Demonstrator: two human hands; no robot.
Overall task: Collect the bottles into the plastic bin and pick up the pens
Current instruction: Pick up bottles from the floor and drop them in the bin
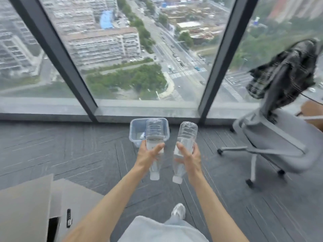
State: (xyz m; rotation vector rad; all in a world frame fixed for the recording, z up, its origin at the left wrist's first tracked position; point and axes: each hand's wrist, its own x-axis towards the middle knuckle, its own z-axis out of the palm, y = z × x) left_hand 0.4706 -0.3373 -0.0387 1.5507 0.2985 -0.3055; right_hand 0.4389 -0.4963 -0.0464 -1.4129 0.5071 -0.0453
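Note:
My left hand [148, 155] grips a clear plastic bottle [154, 133] around its label, cap end pointing back at me. My right hand [189, 158] holds a second clear bottle [186, 135] the same way, cap toward me. Both are held out in the air above the carpet. Beyond them, a clear plastic bin [133, 130] stands on the floor by the window base, partly hidden by the left bottle; something small and pale lies inside it. A black pen [68, 218] lies on the cardboard at my lower left.
A grey office chair [272, 142] on castors, with a dark garment [286, 67] over its back, stands at the right. Flattened cardboard [26, 206] covers the floor at lower left. Floor-to-ceiling windows with dark frames run straight ahead. My shoe [178, 211] shows below.

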